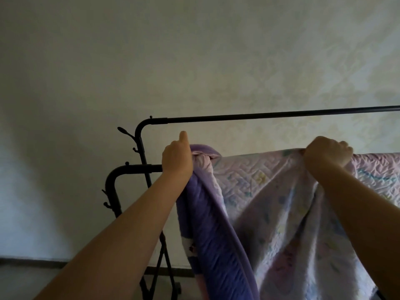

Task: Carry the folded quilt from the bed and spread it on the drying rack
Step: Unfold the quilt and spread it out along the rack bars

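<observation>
Quilt, pale pink stitched cotton with purple fleece backing (270, 202), already draped over the black metal drying rack's lower rail (138, 168), left hand (177, 159) and right hand (328, 151) both clamped on its top edge; spreading step underway, next likely pulling bunched folds sideways along the rail.

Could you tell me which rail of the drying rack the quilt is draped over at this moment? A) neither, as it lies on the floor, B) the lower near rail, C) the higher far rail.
B: the quilt hangs over the lower near rail, gripped by both hands, while the higher far rail is bare.
</observation>
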`<state>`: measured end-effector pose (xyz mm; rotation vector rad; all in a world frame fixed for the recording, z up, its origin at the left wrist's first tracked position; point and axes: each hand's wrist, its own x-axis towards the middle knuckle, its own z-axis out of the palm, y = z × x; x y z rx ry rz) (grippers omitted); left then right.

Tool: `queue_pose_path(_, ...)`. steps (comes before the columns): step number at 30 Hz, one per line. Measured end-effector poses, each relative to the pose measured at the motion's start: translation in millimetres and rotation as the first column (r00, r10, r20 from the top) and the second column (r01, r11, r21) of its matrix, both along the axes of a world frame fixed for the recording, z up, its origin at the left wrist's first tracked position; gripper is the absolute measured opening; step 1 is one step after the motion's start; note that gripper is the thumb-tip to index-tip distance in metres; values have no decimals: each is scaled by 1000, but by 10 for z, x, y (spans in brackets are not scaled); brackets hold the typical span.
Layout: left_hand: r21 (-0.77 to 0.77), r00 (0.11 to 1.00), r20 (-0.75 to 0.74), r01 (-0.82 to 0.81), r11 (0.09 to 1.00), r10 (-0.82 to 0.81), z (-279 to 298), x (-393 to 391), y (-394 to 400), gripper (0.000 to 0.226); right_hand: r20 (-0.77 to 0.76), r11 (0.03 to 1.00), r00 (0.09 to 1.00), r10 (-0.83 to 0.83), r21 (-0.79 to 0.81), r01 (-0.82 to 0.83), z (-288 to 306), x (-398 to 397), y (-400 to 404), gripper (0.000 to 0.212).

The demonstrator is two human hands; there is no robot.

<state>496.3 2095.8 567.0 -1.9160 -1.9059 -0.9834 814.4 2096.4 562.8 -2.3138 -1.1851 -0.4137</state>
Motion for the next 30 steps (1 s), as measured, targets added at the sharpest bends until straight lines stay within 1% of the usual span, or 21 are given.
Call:
queue_pose_path(2,0,1000,11,-14,1000,14,-12,-134,-7,24,32,1000,999,-15,-24,16,40,-139,-28,21)
queue_pose_path(3,3,1000,11,-3,1000,3,-16,-178,-10,25,69,1000,998,8,-10,-8,60,-245,-44,20)
queue_pose_path(4,3,1000,8,14,1000,-14,-18,-209,-14,25,106,997,992,73,25,-76,80,-387,-51,20)
queue_pose_path(5,10,999,7,35,999,-35,-22,-210,-21,24,133,977,972,192,71,-203,94,-538,-57,22)
queue_pose_path(6,14,999,10,50,999,-50,-27,-205,-38,23,132,922,925,356,112,-371,103,-720,-78,26)
queue_pose_path(7,24,998,20,64,998,-64,-33,-184,-54,20,112,832,842,527,134,-539,96,-902,-104,26)
queue_pose_path(8,44,997,34,71,996,-73,-46,-183,-79,17,94,733,743,663,124,-669,71,-1109,-126,20)
queue_pose_path(9,75,996,49,76,994,-80,-57,-173,-101,13,79,654,659,748,83,-752,41,-1288,-155,13)
queue_pose_path(10,96,995,57,73,993,-79,-70,-177,-126,10,59,607,607,793,27,-795,-8,-1444,-171,13)
queue_pose_path(11,106,995,55,73,992,-79,-79,-187,-142,8,42,593,593,804,-12,-805,-71,-1553,-166,17)
queue_pose_path(12,102,995,49,77,992,-83,-89,-219,-154,8,47,608,606,794,-21,-794,-134,-1627,-146,18)
queue_pose_path(15,69,995,11,96,993,-97,-86,-329,-143,14,144,662,664,734,65,-746,-207,-1649,-64,11)
queue_pose_path(17,40,996,-9,94,995,-93,-65,-430,-113,19,175,676,671,720,43,-736,-201,-1648,-20,10)
queue_pose_path(20,18,997,-44,64,998,-63,-51,-596,-63,23,182,703,690,700,-7,-712,-154,-1627,3,12)
queue_pose_path(22,23,995,-89,39,999,-36,-36,-740,-37,23,197,736,724,661,18,-677,-114,-1564,15,12)
queue_pose_path(26,11,996,-67,-63,998,64,46,-1118,83,23,160,840,838,521,80,-537,-30,-1358,43,17)
queue_pose_path(28,17,993,-37,-113,994,113,99,-1388,120,29,169,895,889,427,65,-442,-10,-1288,67,18)
queue_pose_path(30,-6,995,2,-104,995,104,146,-1644,79,37,163,935,926,341,47,-352,14,-1245,62,19)
